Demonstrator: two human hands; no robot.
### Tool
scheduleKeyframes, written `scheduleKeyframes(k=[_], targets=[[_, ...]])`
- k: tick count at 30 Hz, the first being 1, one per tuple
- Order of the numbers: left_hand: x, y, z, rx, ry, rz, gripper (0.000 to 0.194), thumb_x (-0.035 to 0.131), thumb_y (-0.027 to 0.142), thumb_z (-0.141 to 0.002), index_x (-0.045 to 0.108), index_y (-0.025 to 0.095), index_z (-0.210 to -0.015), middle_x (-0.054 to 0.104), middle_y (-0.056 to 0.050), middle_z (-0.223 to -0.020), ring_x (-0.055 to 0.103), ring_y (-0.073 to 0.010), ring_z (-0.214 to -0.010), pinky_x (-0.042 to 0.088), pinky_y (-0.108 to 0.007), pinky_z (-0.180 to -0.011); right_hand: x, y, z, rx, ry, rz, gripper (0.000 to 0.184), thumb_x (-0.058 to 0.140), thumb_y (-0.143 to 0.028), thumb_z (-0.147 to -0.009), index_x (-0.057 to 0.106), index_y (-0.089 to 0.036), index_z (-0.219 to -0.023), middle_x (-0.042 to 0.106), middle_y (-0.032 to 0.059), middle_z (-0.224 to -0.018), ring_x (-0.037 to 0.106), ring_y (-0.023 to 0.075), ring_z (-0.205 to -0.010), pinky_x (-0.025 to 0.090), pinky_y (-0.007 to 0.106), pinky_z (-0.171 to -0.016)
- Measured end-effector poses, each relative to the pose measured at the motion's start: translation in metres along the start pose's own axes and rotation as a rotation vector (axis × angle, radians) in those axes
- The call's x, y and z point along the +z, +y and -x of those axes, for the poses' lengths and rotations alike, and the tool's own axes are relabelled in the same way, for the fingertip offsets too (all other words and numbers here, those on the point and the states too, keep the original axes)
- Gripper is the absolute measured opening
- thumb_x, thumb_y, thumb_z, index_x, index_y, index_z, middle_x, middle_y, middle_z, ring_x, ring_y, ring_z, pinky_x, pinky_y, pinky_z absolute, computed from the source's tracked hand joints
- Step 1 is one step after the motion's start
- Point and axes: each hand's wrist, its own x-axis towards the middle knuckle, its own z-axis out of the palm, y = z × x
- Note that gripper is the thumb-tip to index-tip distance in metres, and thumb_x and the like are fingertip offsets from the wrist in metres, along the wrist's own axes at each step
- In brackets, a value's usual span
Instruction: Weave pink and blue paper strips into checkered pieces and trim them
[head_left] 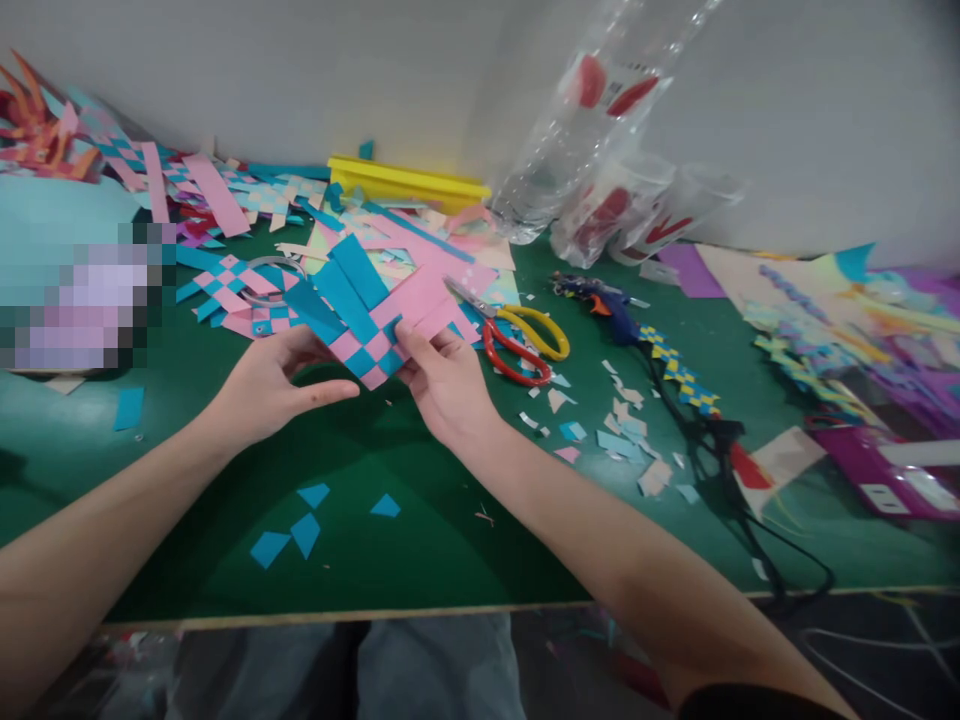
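A woven piece of pink and blue paper strips is held up above the green table, its loose strip ends fanning up and outward. My right hand pinches its right side, thumb on the front and fingers behind. My left hand is at the piece's left edge, thumb stretched out clear of the paper. The left fingertips go behind the weave, so whether they touch it is hidden. Scissors with one red and one yellow handle lie just right of the piece. Several blue paper scraps lie below my hands.
Paper strips and woven pieces heap at the back left, near a yellow strip-shaped object. Plastic cups stand against the wall. A blue glue gun with a black cord, paper snippets and a magenta box are at right.
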Motion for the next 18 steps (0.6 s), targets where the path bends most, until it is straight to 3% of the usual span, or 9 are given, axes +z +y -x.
scheduleKeyframes(k=[9,14,18], targets=[[0.002,0.008,0.004,-0.047,0.174,-0.097,0.016,0.077,0.038,-0.074,0.075,0.024,-0.081,0.077,-0.001,-0.091,0.072,-0.0265,-0.092,0.058,-0.040,-0.088,0.006,0.003,0.008,-0.022,-0.075,0.023,0.026,0.086,-0.042,-0.057,0.070,-0.026,-0.071,0.072,-0.0055,-0.072,0.068,0.0131,-0.068,0.058,0.029,-0.067],[0.001,0.011,0.003,-0.068,0.245,-0.074,0.014,0.075,0.036,-0.076,0.074,0.024,-0.082,0.077,0.000,-0.087,0.072,-0.0222,-0.085,0.059,-0.034,-0.082,0.002,0.001,0.006,-0.124,-0.160,0.197,0.021,0.082,-0.041,-0.065,0.071,-0.026,-0.074,0.073,-0.0024,-0.074,0.070,0.0167,-0.076,0.058,0.033,-0.075],[-0.003,0.011,0.004,-0.069,0.272,-0.201,0.016,0.073,0.040,-0.078,0.074,0.024,-0.080,0.076,0.001,-0.081,0.071,-0.0212,-0.082,0.058,-0.033,-0.080,-0.005,-0.004,0.001,-0.172,-0.206,0.335,0.026,0.083,-0.037,-0.065,0.072,-0.025,-0.085,0.075,-0.0015,-0.082,0.072,0.0185,-0.083,0.059,0.037,-0.082]])
